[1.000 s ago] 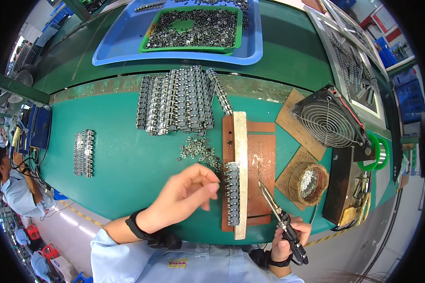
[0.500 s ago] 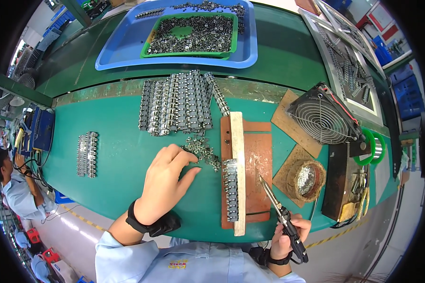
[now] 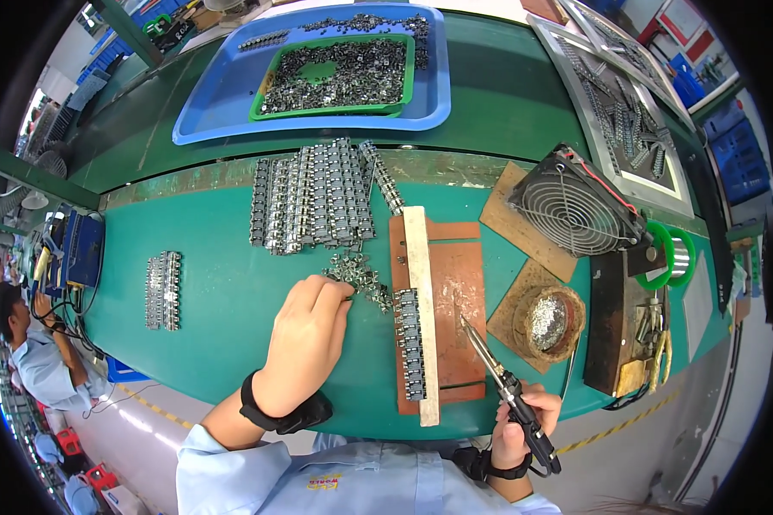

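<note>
My left hand [image 3: 307, 330] reaches the edge of a heap of small metal parts [image 3: 358, 273] on the green mat. Its fingertips are pressed together in a pinch, and whatever lies between them is too small to make out. In my right hand [image 3: 524, 421] is a soldering iron [image 3: 507, 383], its tip pointing up and left over a reddish-brown board [image 3: 459, 296]. A pale wooden bar [image 3: 423, 326] runs along that board. Against the bar's left side stands a row of small black components with metal pins [image 3: 410, 343], between my two hands.
Strips of components [image 3: 313, 197] are stacked behind the heap; a shorter group [image 3: 163, 290] lies left. A blue tray [image 3: 210, 90] holds a green tray [image 3: 408, 90] of parts. To the right are a fan [image 3: 575, 206], a round solder pot [image 3: 567, 330] and a solder wire reel [image 3: 680, 262].
My left hand's thumb and fingers have closed together at the heap; before, they were apart. My right hand keeps the soldering iron in nearly the same place. The whole view has shifted slightly.
</note>
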`<action>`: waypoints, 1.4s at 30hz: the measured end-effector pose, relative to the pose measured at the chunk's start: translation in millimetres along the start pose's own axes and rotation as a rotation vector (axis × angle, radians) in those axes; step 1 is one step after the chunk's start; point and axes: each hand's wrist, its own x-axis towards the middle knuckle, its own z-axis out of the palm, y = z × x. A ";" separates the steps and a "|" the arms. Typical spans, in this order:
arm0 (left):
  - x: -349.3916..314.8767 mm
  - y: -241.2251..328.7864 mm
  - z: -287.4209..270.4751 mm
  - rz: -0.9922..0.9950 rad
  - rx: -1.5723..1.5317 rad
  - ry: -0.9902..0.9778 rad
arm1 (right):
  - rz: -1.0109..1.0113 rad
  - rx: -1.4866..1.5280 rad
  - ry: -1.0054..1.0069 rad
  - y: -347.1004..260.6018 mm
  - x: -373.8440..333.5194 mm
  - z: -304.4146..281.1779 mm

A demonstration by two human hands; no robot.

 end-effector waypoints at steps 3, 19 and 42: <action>-2.8 4.9 -10.4 0.034 -0.077 -0.002 | -0.004 -0.083 0.011 1.7 0.1 0.7; -13.3 11.7 1.9 -0.749 -1.361 -0.554 | -0.019 0.021 -0.076 2.6 0.9 -9.4; -19.5 22.2 6.0 -0.707 -1.280 -0.475 | -0.015 0.007 -0.058 5.5 -3.8 -14.7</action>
